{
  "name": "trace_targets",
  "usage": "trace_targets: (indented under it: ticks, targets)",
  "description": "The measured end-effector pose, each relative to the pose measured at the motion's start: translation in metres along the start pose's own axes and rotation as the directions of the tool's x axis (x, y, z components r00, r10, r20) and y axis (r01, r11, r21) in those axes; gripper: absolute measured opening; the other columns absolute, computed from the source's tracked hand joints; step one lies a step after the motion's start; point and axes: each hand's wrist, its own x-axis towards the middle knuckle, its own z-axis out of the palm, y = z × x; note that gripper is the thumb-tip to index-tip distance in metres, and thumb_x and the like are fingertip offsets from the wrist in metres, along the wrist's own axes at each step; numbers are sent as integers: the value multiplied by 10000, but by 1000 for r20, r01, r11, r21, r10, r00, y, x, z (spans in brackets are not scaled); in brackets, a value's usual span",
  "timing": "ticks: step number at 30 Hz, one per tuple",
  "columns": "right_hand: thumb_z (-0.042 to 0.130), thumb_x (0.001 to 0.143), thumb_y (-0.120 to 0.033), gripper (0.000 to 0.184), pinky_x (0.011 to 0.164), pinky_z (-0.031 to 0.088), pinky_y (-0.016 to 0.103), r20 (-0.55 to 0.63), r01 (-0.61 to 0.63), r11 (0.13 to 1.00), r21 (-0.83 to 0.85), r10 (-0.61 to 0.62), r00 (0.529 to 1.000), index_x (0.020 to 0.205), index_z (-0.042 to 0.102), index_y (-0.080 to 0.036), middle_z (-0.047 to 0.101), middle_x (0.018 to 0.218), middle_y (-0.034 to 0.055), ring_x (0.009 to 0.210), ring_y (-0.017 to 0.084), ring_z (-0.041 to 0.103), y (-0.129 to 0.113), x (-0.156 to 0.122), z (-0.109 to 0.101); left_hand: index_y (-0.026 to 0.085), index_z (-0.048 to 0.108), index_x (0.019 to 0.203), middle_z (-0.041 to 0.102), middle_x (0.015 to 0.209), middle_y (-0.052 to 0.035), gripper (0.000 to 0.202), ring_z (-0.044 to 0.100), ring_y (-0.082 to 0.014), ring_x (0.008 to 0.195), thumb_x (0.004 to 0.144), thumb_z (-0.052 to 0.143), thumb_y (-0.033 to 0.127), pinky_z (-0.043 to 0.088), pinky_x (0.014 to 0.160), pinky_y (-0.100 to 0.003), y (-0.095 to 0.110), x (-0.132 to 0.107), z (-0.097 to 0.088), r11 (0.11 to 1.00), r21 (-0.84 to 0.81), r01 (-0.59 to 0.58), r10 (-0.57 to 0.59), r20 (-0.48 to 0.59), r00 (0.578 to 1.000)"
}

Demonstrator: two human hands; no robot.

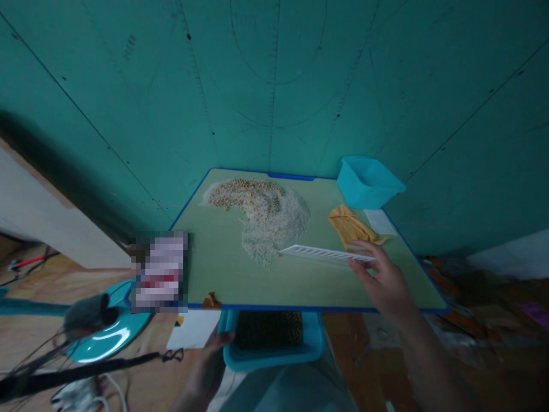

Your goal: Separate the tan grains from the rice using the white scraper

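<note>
My right hand (383, 279) is closed on one end of a white slatted plastic strip (319, 252), held low over the board (300, 286). The strip's far tip points at the edge of a spread pile of white grains (277, 226), which look like rice. Orange-brown kernels (240, 191) lie mixed through the pile's far left part. At the board's front edge, my left hand (212, 357) grips the left side of a blue plastic basin (274, 361). Dark small pieces (268, 332) fill the basin, with some yellowish ones at its right.
At the board's back right stands a blue plastic tub (366, 186). A crumpled yellow cloth (349, 224) and white paper (381, 222) lie near it. A blurred-out item (160, 272) is at the left corner. A blue-green round stool (115, 337) stands on the floor.
</note>
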Motion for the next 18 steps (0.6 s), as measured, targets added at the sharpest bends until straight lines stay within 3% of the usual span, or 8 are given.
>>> trace_targets:
  ticks: [4,18]
  targets:
    - [483,798,-397,367,601,468,261,15,-13,1000,11,13,1000,1102,485,-190,644,957,81,759,178,615,-1,-1,1,201,696,956,744,882,-16,388,551,-324,1038,571,655,178,460,839,-372,-1,0,-1,1000,0,19,-19,9,1000]
    - [475,794,-421,382,516,453,229,94,-1,1000,15,0,996,1103,478,-196,661,901,57,772,178,623,0,-10,0,272,729,809,751,833,35,268,523,-288,1082,547,696,224,451,840,-323,-1,3,-8,999,20,36,-36,-4,999]
